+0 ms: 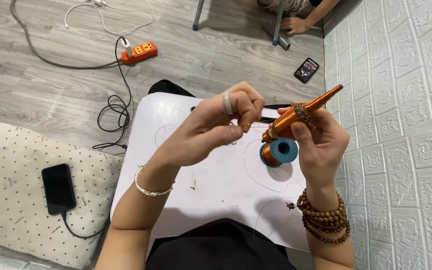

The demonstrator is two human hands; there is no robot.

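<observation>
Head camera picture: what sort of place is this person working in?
Probably a room in a home, with the person seated on the floor. A small white lap table stands over grey wood-look flooring, a dotted cream cushion lies beside it, and an orange power strip sits on the floor.

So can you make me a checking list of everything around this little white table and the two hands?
Surface: small white table with thin wire loops lying on it.
Job's things: orange metal pen-shaped tool; blue spool of copper wire on the table.
Clutter: black phone on a dotted cushion; second phone on the floor.
Grippers: left hand pinches fine wire at the tool's end; right hand grips the tool.
Cables: orange power strip, black and white cords.
Surroundings: grey wood floor, white brick-pattern wall, another person's hand.
</observation>
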